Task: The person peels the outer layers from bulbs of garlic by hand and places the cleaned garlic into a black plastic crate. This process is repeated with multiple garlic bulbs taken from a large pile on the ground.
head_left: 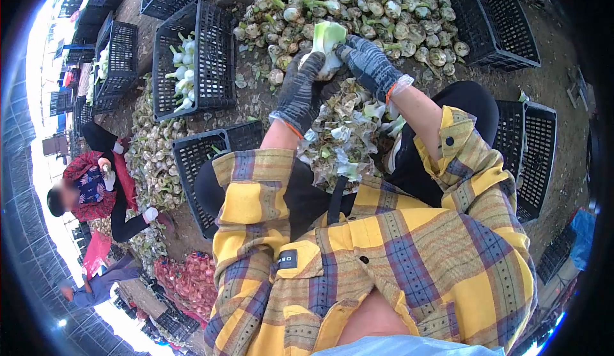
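Observation:
Both my hands wear grey and black striped gloves. My left hand (299,94) is wrapped round a pale bulb (329,52) with a short, cut green stem pointing up. From the right side, my right hand (368,65) closes its fingers on the bulb's outer layers. A big heap of dirty bulbs (377,7) lies just beyond my hands. Peeled skins and leaf scraps (342,129) are piled between my knees, below the bulb.
A black crate (220,58) at the left holds white bulbs; another crate (249,135) stands by my left knee. More crates stand right (537,158) and upper right (499,26). Two people sit at the far left beside bulb heaps. A red net sack (188,282) lies lower left.

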Tool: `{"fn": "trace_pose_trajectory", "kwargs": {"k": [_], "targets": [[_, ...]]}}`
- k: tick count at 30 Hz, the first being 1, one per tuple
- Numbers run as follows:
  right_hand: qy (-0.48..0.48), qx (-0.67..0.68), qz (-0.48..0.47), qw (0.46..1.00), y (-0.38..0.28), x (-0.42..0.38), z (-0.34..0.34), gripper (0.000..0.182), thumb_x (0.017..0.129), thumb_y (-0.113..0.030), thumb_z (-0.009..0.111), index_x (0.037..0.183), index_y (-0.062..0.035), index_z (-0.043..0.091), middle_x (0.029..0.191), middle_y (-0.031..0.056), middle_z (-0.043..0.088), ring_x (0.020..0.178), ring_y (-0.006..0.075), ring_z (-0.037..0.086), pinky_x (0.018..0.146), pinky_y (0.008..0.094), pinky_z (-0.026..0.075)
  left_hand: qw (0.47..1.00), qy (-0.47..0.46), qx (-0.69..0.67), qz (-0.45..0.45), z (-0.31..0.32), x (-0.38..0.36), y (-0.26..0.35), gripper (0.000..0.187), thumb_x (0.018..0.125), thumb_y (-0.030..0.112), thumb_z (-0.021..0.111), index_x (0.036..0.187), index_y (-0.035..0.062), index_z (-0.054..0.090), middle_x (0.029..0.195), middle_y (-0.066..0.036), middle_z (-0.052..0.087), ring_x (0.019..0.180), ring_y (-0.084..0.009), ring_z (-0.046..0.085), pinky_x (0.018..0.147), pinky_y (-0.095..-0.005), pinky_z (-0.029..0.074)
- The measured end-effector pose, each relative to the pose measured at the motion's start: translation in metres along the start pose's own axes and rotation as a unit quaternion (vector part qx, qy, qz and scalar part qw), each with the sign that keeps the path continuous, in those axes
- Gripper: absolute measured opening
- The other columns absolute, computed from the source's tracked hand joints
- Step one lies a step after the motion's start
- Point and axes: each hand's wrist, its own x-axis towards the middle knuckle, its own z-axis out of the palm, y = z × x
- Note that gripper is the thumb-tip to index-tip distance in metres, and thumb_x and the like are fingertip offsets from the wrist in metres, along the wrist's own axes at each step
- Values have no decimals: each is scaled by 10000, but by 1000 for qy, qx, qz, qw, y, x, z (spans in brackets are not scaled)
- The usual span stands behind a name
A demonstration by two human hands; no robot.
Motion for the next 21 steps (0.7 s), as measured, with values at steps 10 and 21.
{"fn": "trace_pose_trajectory", "kwargs": {"k": [10, 21], "targets": [[19, -52, -45, 997, -4, -10, 3, 214, 833, -108, 415, 915, 32, 555, 798, 209, 582, 700, 325, 577, 645, 376, 459, 990, 63, 120, 26, 1, -1, 0, 342, 814, 343, 565, 1046, 101, 502, 881, -47, 577, 735, -148, 576, 552, -276, 495], [-47, 117, 18, 992, -15, -21, -2, 191, 838, -122, 450, 929, 18, 541, 890, 137, 581, 760, 228, 566, 650, 301, 453, 981, 130, 147, -10, 0, 1, 3, 368, 819, 332, 554, 1088, 92, 481, 935, -76, 553, 763, -186, 570, 600, -320, 507]]}}
